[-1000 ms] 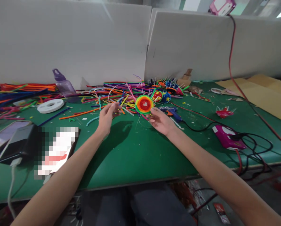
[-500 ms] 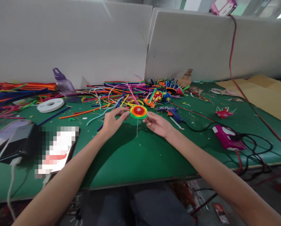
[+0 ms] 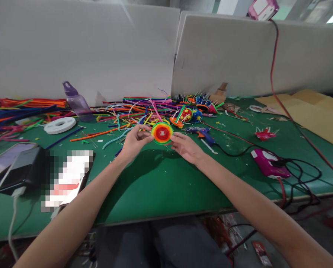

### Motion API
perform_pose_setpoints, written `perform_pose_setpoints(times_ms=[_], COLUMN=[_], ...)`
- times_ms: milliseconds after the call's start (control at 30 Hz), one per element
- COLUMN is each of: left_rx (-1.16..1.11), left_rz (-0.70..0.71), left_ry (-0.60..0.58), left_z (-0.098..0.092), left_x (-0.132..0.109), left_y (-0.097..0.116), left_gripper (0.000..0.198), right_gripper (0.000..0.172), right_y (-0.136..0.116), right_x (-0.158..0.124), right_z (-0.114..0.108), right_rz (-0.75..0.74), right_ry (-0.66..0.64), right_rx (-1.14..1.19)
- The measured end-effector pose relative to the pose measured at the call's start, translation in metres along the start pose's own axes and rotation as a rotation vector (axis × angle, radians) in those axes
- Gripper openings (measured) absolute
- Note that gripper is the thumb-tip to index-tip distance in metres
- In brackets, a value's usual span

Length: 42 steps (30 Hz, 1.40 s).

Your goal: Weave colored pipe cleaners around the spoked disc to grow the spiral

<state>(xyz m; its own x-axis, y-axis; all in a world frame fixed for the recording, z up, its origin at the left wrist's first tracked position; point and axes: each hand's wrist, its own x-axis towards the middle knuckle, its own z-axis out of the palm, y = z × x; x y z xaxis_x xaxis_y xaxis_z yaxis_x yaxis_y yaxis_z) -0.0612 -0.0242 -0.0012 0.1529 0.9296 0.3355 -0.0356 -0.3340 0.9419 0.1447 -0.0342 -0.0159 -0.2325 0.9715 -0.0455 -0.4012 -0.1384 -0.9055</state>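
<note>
A round disc [image 3: 162, 133] with red, orange, yellow and green rings is held up above the green table, its flat face toward me and a pale spot at its centre. My left hand [image 3: 135, 141] pinches its left edge between thumb and fingers. At the right edge, my right hand [image 3: 187, 147] grips it the same way. Just behind the disc lie loose coloured pipe cleaners [image 3: 144, 108] and, to their right, small red and blue pieces with yellow stars [image 3: 186, 114].
A blue glue gun [image 3: 207, 136] lies right of my right hand, its cord running to a magenta power box [image 3: 269, 163]. Left are a white spool [image 3: 60, 125], a purple bottle [image 3: 78, 104], a phone [image 3: 71, 178] and a black power bank [image 3: 22, 169]. Brown sheets [image 3: 308, 111] lie at right.
The disc has tilted up, so its ringed face now shows as a fuller circle. The thin white strand that hung below it no longer shows. Both hands have turned slightly with it.
</note>
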Motion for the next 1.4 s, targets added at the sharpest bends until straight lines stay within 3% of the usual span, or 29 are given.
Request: perform_pose_setpoints(times_ms=[533,900,1133,1400], left_rx=[-0.048,0.009,-0.049,-0.008], left_rz=[0.090,0.173,0.125,0.158], left_ry=[-0.016,0.078,0.022,0.048], left_z=[0.0008,0.0027,0.0057,0.0049], left_x=[0.0000,0.0005,0.0002,0.0013], left_y=[0.0017,0.0000,-0.0018,-0.0014], left_gripper=[0.027,0.024,0.031,0.032], right_gripper=[0.029,0.029,0.026,0.023], right_y=[0.0037,0.0043,0.0035,0.0050], right_x=[0.0016,0.0017,0.0012,0.0019], right_z=[-0.0019,-0.0008,-0.0019,-0.0043], right_rz=[-0.037,-0.087,-0.078,-0.088], right_ry=[-0.034,-0.020,-0.016,-0.040], right_rx=[-0.039,-0.081,-0.074,-0.106])
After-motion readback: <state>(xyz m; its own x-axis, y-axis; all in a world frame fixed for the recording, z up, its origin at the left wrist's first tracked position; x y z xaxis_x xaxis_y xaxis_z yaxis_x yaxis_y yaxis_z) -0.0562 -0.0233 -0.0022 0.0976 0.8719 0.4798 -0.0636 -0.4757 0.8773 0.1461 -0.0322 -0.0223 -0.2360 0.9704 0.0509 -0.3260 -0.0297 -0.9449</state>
